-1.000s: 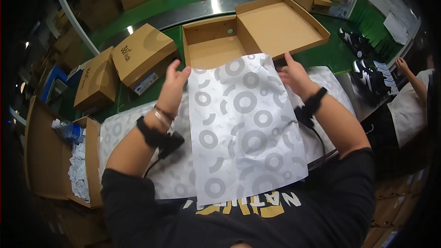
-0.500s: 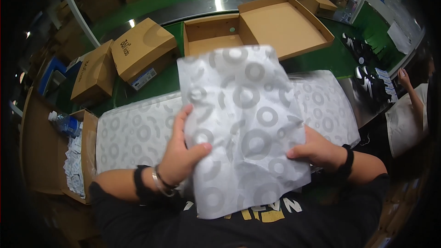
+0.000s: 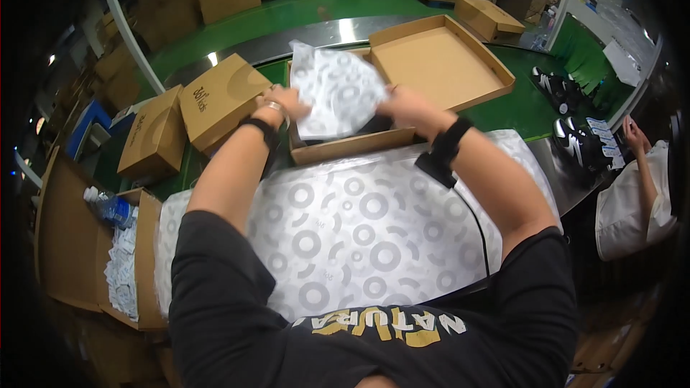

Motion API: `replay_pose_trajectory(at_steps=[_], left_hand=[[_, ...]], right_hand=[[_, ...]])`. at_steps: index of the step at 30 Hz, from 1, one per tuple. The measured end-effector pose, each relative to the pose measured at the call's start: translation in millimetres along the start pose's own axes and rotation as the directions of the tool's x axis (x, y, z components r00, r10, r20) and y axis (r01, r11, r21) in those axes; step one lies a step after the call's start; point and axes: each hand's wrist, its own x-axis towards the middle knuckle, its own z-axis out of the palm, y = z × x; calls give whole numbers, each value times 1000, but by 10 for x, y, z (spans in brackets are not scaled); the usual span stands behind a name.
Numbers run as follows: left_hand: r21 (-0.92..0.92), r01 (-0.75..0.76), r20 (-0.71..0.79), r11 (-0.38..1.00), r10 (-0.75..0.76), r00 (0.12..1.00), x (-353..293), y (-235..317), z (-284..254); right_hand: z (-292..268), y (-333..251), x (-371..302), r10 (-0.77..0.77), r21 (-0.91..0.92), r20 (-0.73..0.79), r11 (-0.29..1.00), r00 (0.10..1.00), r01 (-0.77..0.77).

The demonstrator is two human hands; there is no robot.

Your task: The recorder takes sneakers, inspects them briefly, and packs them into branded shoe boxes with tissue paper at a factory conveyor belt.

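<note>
A white sheet of wrapping paper (image 3: 334,93) printed with grey rings lies partly inside an open cardboard shoebox (image 3: 352,147). My left hand (image 3: 287,103) is closed on the paper's left edge. On the opposite side, my right hand (image 3: 411,109), blurred, pinches the paper's right edge near the box's inner wall. Whether the paper wraps anything is hidden; a dark patch shows beneath it in the box. The box's lid (image 3: 442,65) is folded back to the right. In front of the box lies a wide stack of the same patterned paper (image 3: 359,230).
Two closed shoeboxes (image 3: 223,97) (image 3: 152,133) stand left of the open box. A carton of small white packets (image 3: 123,266) holds a water bottle (image 3: 111,208) at far left. Black shoes (image 3: 575,140) lie at right, near another person's hand (image 3: 635,135). A steel ledge (image 3: 309,34) runs behind.
Both hands have carried the paper forward, from above the stack near my chest into the open shoebox. The stack now shows in full beneath my arms.
</note>
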Motion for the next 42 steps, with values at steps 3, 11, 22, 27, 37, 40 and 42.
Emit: replay_pose_trajectory(at_steps=[3,11,22,27,37,40,42], left_hand=[[-4,-314,-22,950,314,949,-440,-546,-1],[351,354,-625,867,-65,778,-2122,-4959,115],[-561,553,-129,616,-725,677,-2648,-4830,952],[-576,602,-51,553,-759,649,-2936,-4846,1126],[31,573,-189,819,-558,808,-2767,-4315,878],[143,530,-313,836,-470,825,-2826,-4233,753],[-129,519,-427,845,-520,740,-2762,-4449,718]], right_hand=[[207,-106,-445,-316,-205,279,903,907,377],[200,15,-906,-381,-241,438,823,814,514],[174,188,-936,-311,-278,396,856,864,435],[95,238,-942,-290,-255,381,880,878,401],[53,338,-859,-310,-229,363,884,879,407],[34,408,-859,-332,-210,368,881,869,425],[106,435,-836,-387,-270,307,841,870,469]])
